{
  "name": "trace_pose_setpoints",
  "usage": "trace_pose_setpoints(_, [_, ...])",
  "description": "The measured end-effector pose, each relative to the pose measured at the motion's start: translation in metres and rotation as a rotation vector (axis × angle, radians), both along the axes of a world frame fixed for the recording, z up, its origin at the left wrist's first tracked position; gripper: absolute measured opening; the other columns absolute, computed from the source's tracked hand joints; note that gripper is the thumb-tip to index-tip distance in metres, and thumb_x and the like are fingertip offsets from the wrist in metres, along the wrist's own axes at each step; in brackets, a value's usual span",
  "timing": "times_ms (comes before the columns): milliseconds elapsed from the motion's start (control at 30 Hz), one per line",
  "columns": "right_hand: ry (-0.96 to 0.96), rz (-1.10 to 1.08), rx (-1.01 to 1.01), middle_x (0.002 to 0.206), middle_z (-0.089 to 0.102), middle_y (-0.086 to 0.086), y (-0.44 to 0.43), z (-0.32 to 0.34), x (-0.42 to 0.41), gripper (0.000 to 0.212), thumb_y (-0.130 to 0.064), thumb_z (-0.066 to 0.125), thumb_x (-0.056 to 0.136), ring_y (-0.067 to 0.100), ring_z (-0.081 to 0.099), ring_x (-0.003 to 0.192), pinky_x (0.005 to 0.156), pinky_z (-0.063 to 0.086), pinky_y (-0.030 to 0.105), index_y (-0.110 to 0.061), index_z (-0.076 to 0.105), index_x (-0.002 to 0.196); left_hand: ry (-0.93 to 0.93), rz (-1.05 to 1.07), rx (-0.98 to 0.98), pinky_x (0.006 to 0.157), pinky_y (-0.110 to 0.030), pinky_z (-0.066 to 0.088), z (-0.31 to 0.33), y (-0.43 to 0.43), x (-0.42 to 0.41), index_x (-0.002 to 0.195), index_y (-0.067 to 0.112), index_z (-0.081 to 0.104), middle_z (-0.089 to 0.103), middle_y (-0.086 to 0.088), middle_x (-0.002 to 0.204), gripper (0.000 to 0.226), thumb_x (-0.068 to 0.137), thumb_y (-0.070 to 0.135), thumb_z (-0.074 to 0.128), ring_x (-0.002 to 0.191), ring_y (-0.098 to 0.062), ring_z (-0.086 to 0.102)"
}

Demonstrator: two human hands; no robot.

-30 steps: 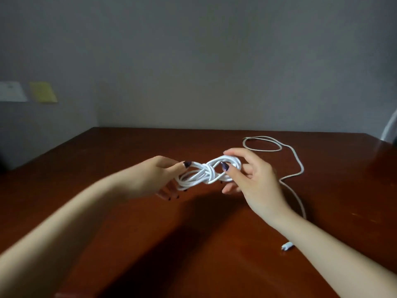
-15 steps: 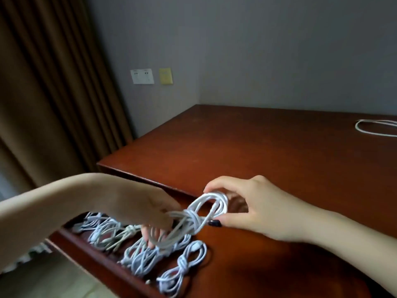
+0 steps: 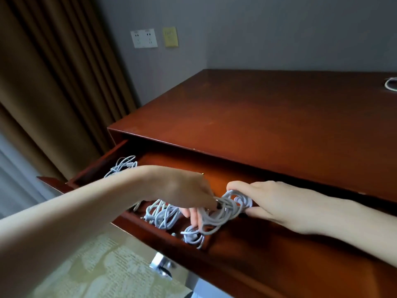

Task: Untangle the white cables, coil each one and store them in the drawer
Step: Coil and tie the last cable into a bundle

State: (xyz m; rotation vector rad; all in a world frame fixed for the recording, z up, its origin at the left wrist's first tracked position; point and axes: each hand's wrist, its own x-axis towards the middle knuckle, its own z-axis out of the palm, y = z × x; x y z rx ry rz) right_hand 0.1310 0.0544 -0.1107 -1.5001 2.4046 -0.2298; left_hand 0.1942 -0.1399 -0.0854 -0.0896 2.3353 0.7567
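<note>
Head view: around, brown curtain [image 3: 53, 82] at left, wall socket [image 3: 144, 38] & yellow note [image 3: 170, 37] on grey wall behind, one loose white cable [image 3: 391, 83] at far right edge of desk top [image 3: 268, 117]. Blocking part of drawer [image 3: 101, 162] inside: left forearm, reaching across w/ left hand [image 3: 182, 190]. Held over the open drawer: coiled cable [image 3: 225, 209], pinched at its left end by left hand, gripped at its right end btw thumb and curled fingers of right hand [image 3: 277, 203]. Lying inside drawer: several stored coils [image 3: 165, 218], partly hidden under the arm.
</note>
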Motion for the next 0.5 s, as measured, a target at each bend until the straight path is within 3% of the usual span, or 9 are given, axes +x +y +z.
trace_pose_setpoints(67, [0.197, 0.044, 0.12, 0.102, 0.049, -0.003, 0.002, -0.002, 0.002, 0.037, -0.041, 0.036, 0.1, 0.017, 0.054, 0.088, 0.079, 0.046, 0.033, -0.039, 0.021, 0.134, 0.024, -0.05, -0.076, 0.069, -0.015, 0.049, 0.0, 0.014, 0.007, 0.083, 0.021, 0.066, 0.069, 0.007, 0.067, 0.023, 0.094, 0.023, 0.046, 0.064, -0.002, 0.062])
trace_pose_setpoints(167, [0.411, 0.137, 0.228, 0.106, 0.046, -0.002, 0.004, -0.005, 0.005, 0.043, -0.045, 0.03, 0.101, 0.018, 0.054, 0.097, 0.076, 0.045, 0.031, -0.034, 0.016, 0.14, 0.161, -0.18, -0.291, 0.078, -0.03, 0.052, -0.002, 0.027, 0.02, 0.103, 0.023, 0.068, 0.071, 0.001, 0.09, 0.024, 0.09, 0.036, 0.053, 0.083, -0.013, 0.063])
trace_pose_setpoints(233, [0.472, 0.181, 0.254, 0.103, 0.044, -0.002, 0.003, -0.007, 0.009, 0.043, -0.047, 0.029, 0.101, 0.019, 0.053, 0.099, 0.076, 0.046, 0.032, -0.034, 0.015, 0.14, 0.236, -0.262, -0.366, 0.083, -0.035, 0.051, -0.001, 0.031, 0.03, 0.105, 0.017, 0.068, 0.069, -0.005, 0.1, 0.026, 0.09, 0.034, 0.056, 0.094, -0.02, 0.062])
trace_pose_setpoints(433, [0.422, 0.16, 0.244, 0.101, 0.05, -0.003, 0.005, -0.003, 0.005, 0.038, -0.045, 0.038, 0.099, 0.018, 0.054, 0.096, 0.074, 0.045, 0.031, -0.034, 0.025, 0.132, 0.321, -0.24, -0.354, 0.078, -0.039, 0.053, -0.005, 0.03, 0.041, 0.099, 0.013, 0.069, 0.069, -0.008, 0.097, 0.022, 0.089, 0.029, 0.059, 0.089, -0.023, 0.064])
trace_pose_setpoints(500, [0.327, 0.149, 0.268, 0.102, 0.056, 0.001, -0.002, -0.012, -0.005, 0.037, -0.04, 0.046, 0.097, 0.024, 0.057, 0.094, 0.073, 0.048, 0.036, -0.033, 0.034, 0.131, 0.378, -0.2, -0.359, 0.077, -0.038, 0.052, -0.012, 0.031, 0.039, 0.096, 0.011, 0.068, 0.07, -0.009, 0.095, 0.027, 0.09, 0.035, 0.057, 0.086, -0.023, 0.063])
